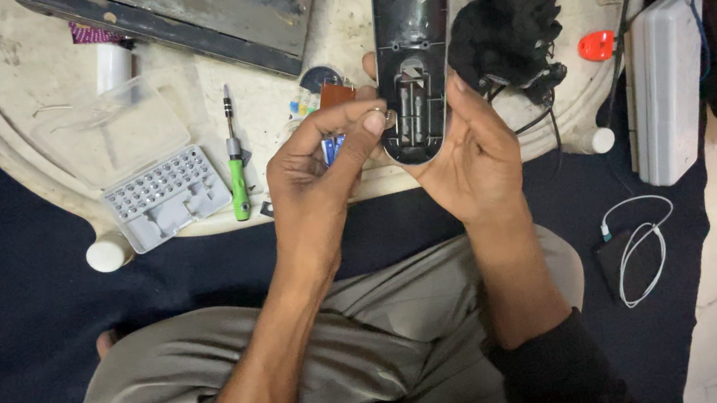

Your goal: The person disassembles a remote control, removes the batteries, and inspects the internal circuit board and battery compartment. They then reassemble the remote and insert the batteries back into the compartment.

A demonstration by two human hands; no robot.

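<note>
My right hand [470, 157] grips the near end of a long black remote-like device [411, 33], turned back side up with its open battery compartment [409, 115] showing. My left hand [315, 175] pinches a small silvery part [378, 116] between thumb and forefinger at the left edge of that compartment. Under the left fingers lie small blue and brown pieces [330, 110] on the white low table [5, 98]. My legs in grey trousers are folded below the table.
A green-handled screwdriver [237, 175] lies left of my hands beside an open clear-lidded bit case [164, 197]. A black cloth bundle [508, 27] with wires sits to the right, then an orange object [597, 45], a white box [665, 85] and a white cable [642, 246]. A dark panel [202, 12] lies at the back.
</note>
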